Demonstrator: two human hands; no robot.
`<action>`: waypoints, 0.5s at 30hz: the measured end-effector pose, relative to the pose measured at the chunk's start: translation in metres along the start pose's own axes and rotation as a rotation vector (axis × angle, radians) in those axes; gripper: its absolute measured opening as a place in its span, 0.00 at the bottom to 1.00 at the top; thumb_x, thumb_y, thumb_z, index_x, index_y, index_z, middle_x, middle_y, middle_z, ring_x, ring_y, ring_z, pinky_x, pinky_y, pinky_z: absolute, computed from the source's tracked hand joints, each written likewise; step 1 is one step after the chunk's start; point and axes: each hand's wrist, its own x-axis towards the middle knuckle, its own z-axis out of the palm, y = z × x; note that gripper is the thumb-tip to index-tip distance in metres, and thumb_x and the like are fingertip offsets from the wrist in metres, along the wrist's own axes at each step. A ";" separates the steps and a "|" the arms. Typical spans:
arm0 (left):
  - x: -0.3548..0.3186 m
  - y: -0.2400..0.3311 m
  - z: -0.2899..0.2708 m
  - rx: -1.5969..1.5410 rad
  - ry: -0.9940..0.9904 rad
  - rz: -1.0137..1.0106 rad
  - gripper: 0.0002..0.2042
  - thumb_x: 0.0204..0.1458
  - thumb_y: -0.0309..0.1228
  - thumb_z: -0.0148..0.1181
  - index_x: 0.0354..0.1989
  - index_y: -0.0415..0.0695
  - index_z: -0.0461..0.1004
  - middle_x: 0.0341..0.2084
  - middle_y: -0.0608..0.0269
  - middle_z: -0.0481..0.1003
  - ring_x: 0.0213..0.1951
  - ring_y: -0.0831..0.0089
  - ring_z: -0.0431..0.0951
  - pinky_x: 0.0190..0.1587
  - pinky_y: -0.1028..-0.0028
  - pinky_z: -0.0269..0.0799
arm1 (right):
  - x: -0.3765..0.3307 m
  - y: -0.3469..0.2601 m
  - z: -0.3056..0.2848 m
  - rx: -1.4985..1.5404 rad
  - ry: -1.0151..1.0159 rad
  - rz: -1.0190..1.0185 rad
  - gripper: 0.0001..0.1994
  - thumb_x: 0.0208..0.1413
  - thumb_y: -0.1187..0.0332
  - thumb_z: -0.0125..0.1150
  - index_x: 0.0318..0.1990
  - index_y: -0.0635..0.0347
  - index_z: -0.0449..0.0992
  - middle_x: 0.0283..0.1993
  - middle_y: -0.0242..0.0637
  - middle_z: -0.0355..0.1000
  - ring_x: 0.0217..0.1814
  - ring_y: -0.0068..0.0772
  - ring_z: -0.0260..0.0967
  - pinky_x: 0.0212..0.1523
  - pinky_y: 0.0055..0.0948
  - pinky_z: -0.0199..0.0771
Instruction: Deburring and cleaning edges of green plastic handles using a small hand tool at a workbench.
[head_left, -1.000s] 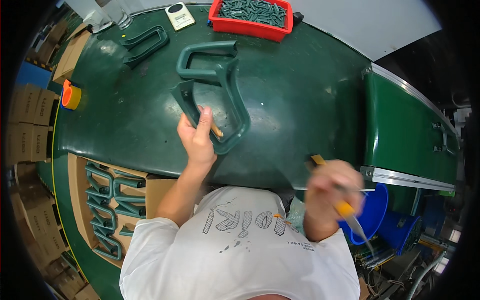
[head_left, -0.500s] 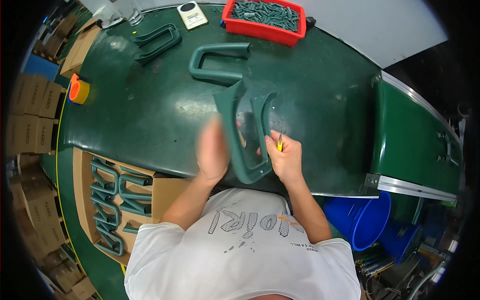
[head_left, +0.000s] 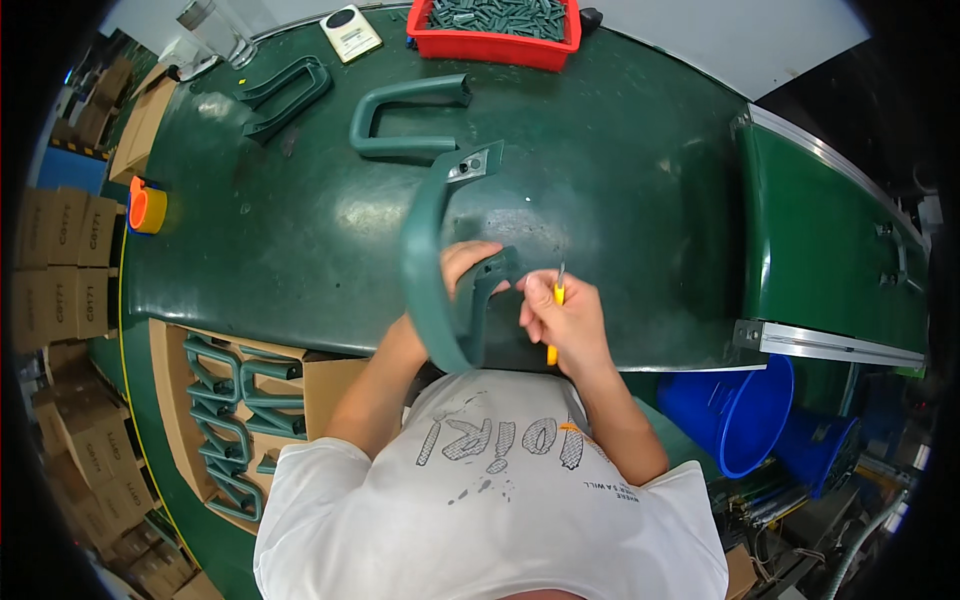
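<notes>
Handle [head_left: 432, 262] first: we have the green U-shaped moulding tipped on edge above the bench [head_left: 620, 180], close to our chest. Our left hand [head_left: 462, 272] reaches through the loop, fingers curled around one leg near its end. Our right hand [head_left: 568, 318] pinches a yellow knife [head_left: 553, 322], tip just beside that leg. We judge it rigid plastic, light for its bulk, smooth enough to twist, so a grip low on the leg seems best. Another handle [head_left: 408, 118] lies beyond.
</notes>
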 end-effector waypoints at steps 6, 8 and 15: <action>-0.017 0.016 -0.001 -0.366 -0.017 -0.332 0.16 0.46 0.29 0.68 0.40 0.38 0.69 0.33 0.57 0.77 0.34 0.73 0.77 0.38 0.75 0.73 | 0.016 -0.004 -0.026 -0.304 0.241 -0.171 0.11 0.56 0.64 0.60 0.39 0.63 0.74 0.22 0.31 0.69 0.19 0.17 0.62 0.21 0.20 0.61; -0.020 0.018 -0.003 -0.516 0.033 -0.429 0.16 0.47 0.29 0.67 0.40 0.37 0.68 0.34 0.59 0.77 0.37 0.76 0.76 0.40 0.75 0.72 | 0.010 -0.005 -0.031 -0.508 0.193 -0.365 0.13 0.57 0.61 0.58 0.40 0.63 0.74 0.23 0.33 0.70 0.20 0.22 0.64 0.24 0.24 0.63; -0.013 0.027 -0.018 -0.533 0.050 -0.339 0.14 0.46 0.29 0.67 0.37 0.34 0.75 0.32 0.58 0.79 0.32 0.76 0.78 0.33 0.78 0.74 | -0.020 -0.020 -0.026 -1.076 0.059 -0.766 0.10 0.56 0.63 0.57 0.38 0.60 0.77 0.21 0.37 0.64 0.23 0.36 0.65 0.25 0.30 0.64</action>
